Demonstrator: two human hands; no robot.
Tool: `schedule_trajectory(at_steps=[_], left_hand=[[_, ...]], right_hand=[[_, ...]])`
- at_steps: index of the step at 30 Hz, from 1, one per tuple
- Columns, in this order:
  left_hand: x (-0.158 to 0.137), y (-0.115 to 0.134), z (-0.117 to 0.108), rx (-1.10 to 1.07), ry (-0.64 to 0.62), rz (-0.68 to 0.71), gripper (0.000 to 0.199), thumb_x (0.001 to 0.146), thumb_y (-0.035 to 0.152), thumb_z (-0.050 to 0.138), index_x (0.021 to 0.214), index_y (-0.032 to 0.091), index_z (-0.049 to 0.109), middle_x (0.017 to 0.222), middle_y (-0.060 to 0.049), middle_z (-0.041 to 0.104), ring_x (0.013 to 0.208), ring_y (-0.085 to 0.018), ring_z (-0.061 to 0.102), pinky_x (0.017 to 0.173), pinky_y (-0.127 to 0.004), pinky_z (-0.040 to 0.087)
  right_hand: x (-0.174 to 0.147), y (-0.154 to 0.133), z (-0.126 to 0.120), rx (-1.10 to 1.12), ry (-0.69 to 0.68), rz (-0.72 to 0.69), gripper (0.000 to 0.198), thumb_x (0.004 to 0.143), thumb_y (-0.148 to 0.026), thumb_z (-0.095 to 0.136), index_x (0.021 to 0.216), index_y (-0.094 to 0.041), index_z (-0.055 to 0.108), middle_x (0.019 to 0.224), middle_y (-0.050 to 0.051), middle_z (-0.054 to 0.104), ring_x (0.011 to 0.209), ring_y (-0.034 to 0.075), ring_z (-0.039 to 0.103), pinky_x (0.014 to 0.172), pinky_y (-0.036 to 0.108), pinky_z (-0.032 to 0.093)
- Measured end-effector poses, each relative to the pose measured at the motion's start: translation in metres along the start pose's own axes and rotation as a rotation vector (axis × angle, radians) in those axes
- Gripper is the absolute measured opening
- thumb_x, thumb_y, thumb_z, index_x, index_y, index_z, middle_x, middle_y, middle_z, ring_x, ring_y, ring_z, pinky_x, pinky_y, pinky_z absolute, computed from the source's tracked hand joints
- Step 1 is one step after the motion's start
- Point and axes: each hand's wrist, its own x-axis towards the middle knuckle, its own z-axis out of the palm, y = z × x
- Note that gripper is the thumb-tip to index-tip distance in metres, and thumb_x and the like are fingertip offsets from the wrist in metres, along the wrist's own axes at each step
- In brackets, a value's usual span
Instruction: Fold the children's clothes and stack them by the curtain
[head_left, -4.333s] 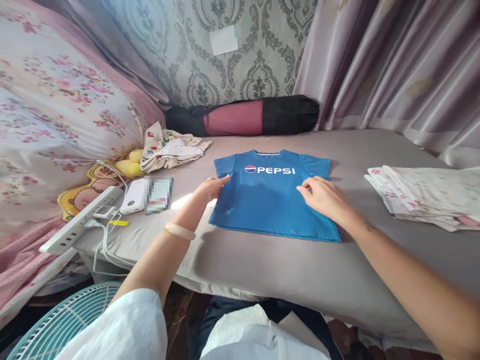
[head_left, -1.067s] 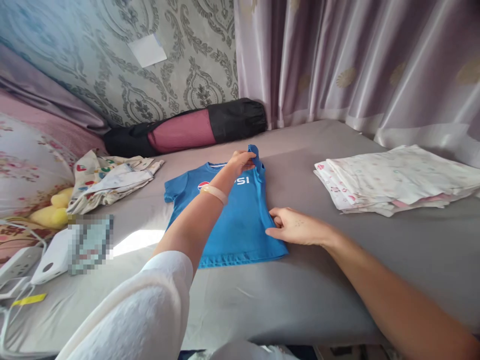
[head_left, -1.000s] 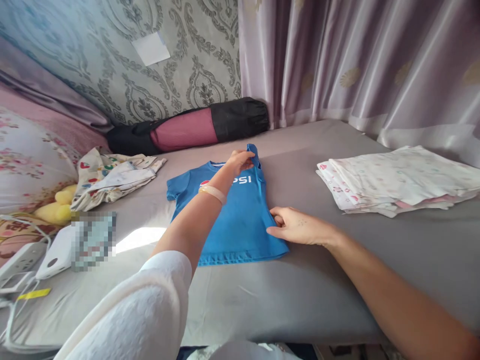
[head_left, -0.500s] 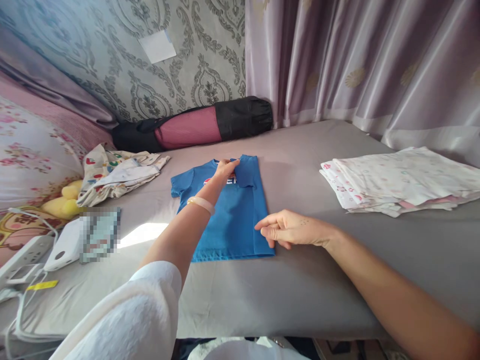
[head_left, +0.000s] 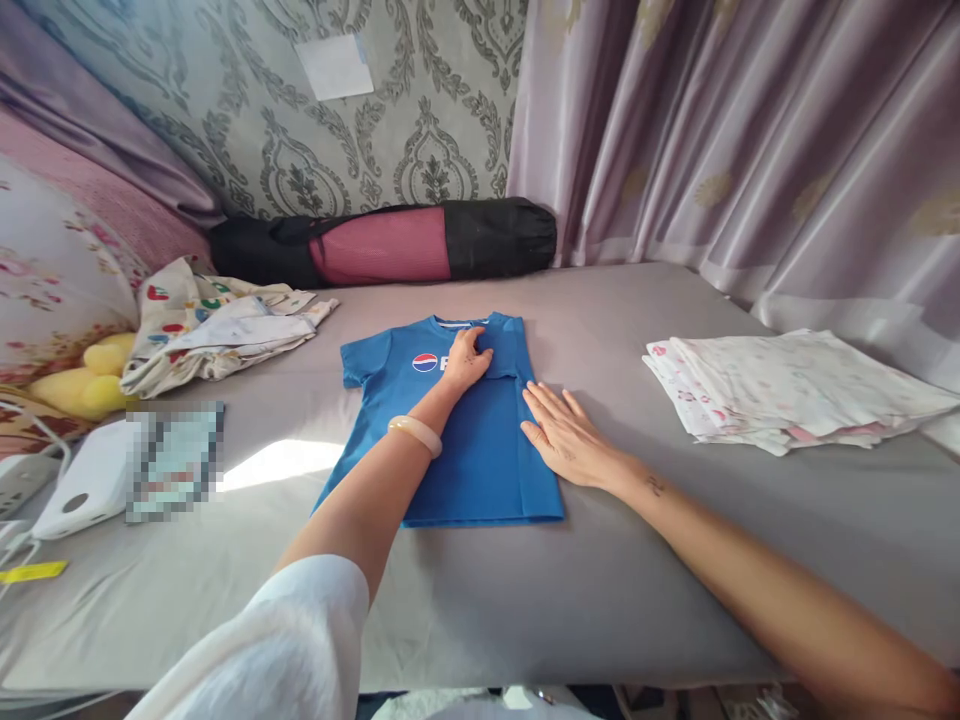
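Observation:
A blue T-shirt [head_left: 465,450] with a round red, white and blue logo lies on the bed, its right side folded inward so that the sleeve rests across the chest. My left hand [head_left: 469,362] lies on the shirt just below the collar, thumb apart from the fingers, covering part of the printed lettering. Stretched out flat, my right hand [head_left: 566,435] rests along the folded right edge, fingertips touching the fabric and palm over the sheet. A pale bangle [head_left: 416,433] circles my left wrist.
A stack of folded white cloths [head_left: 795,385] lies at the right. Crumpled patterned clothes [head_left: 225,325], a yellow plush toy [head_left: 90,375] and a white device [head_left: 94,480] with cables are at the left. A black and pink rolled bag [head_left: 382,245] lies along the wall.
My left hand has loosened its pinch near the collar and now lies on the shirt. My right hand has flattened and moved slightly up along the folded edge. The camera view has shifted.

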Motion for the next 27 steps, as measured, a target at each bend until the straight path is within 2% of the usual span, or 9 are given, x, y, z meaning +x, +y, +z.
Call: schedule_trajectory(at_steps=[7, 10, 18, 22, 27], left_hand=[[0.000, -0.005, 0.008, 0.060, 0.038, 0.110, 0.053, 0.075, 0.014, 0.062, 0.127, 0.017, 0.058, 0.128, -0.014, 0.058, 0.123, -0.032, 0.052, 0.107, -0.048, 0.041], [0.000, -0.007, 0.010, 0.069, 0.039, 0.105, 0.053, 0.077, 0.015, 0.060, 0.130, 0.015, 0.055, 0.132, -0.016, 0.056, 0.127, -0.033, 0.050, 0.107, -0.048, 0.041], [-0.001, -0.010, 0.012, 0.028, 0.050, 0.112, 0.058, 0.076, 0.015, 0.059, 0.134, 0.019, 0.052, 0.137, -0.015, 0.053, 0.130, -0.033, 0.047, 0.107, -0.051, 0.041], [-0.002, -0.007, 0.012, 0.034, 0.049, 0.097, 0.060, 0.076, 0.016, 0.059, 0.135, 0.014, 0.051, 0.139, -0.018, 0.052, 0.130, -0.034, 0.047, 0.108, -0.051, 0.040], [-0.002, -0.006, 0.011, 0.013, 0.062, 0.090, 0.059, 0.076, 0.016, 0.059, 0.134, 0.019, 0.052, 0.138, -0.015, 0.054, 0.130, -0.032, 0.048, 0.109, -0.050, 0.040]], right_hand=[[0.052, 0.020, 0.001, -0.041, 0.016, 0.067, 0.074, 0.100, -0.053, 0.007, 0.156, -0.008, 0.025, 0.163, 0.012, 0.019, 0.151, 0.024, 0.013, 0.123, 0.050, 0.009], [0.077, 0.027, -0.001, -0.049, 0.034, 0.101, 0.073, 0.100, -0.051, 0.008, 0.155, -0.008, 0.027, 0.163, 0.012, 0.020, 0.151, 0.024, 0.015, 0.122, 0.051, 0.010], [0.139, 0.045, -0.010, -0.041, 0.048, 0.225, 0.068, 0.100, -0.046, 0.010, 0.155, -0.010, 0.028, 0.163, 0.011, 0.019, 0.151, 0.025, 0.015, 0.121, 0.052, 0.012], [0.156, 0.055, -0.008, -0.075, 0.106, 0.253, 0.067, 0.101, -0.043, 0.014, 0.155, -0.006, 0.027, 0.163, 0.013, 0.022, 0.151, 0.025, 0.016, 0.121, 0.052, 0.011], [0.159, 0.056, -0.010, -0.074, 0.107, 0.261, 0.065, 0.101, -0.043, 0.016, 0.154, -0.008, 0.028, 0.163, 0.013, 0.022, 0.151, 0.026, 0.017, 0.121, 0.052, 0.011]])
